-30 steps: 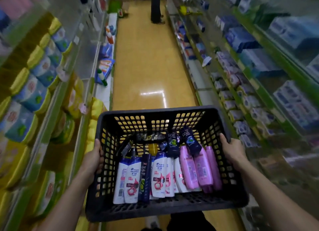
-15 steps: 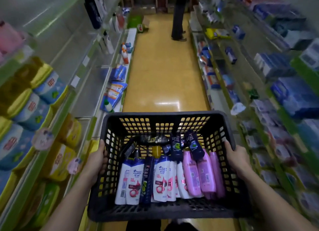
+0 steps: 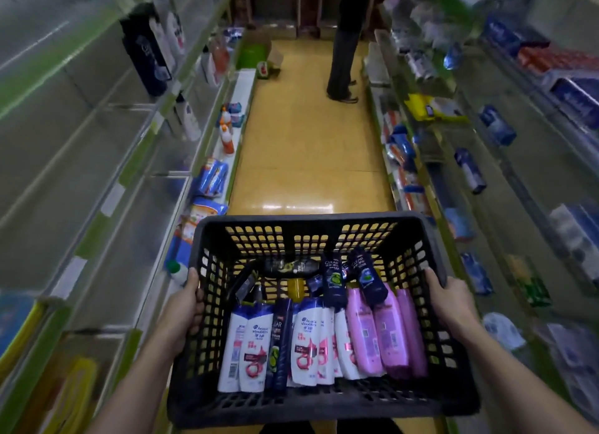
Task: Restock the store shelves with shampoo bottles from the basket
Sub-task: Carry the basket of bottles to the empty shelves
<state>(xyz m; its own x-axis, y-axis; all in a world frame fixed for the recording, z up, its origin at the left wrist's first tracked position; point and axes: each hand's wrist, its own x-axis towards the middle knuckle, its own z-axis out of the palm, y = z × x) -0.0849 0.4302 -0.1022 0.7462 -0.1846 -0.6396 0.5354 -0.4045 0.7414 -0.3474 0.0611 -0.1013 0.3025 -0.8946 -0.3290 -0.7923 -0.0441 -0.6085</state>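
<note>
I hold a black plastic basket [image 3: 311, 221] in front of me over the aisle floor. My left hand [image 3: 183, 313] grips its left rim and my right hand [image 3: 450, 300] grips its right rim. Inside lie several white shampoo bottles [image 3: 306, 343], pink bottles [image 3: 379, 333] and dark blue bottles [image 3: 334, 278]. On the left, grey shelves [image 3: 81, 181] with green edge strips stand mostly bare. A tall dark bottle [image 3: 146, 57] and white bottles [image 3: 170, 22] stand on an upper left shelf further ahead.
The yellow aisle floor [image 3: 308, 142] runs ahead between two shelf rows. A person in dark trousers [image 3: 342, 45] stands at the far end. Packs and small bottles [image 3: 223, 135] line the lower left ledge. Right shelves [image 3: 486, 142] hold blue and white packages.
The view has advanced down the aisle with the basket. Yellow packs on the left have slid behind me, and bare shelves and the standing person are nearer. Both hands keep their grip.
</note>
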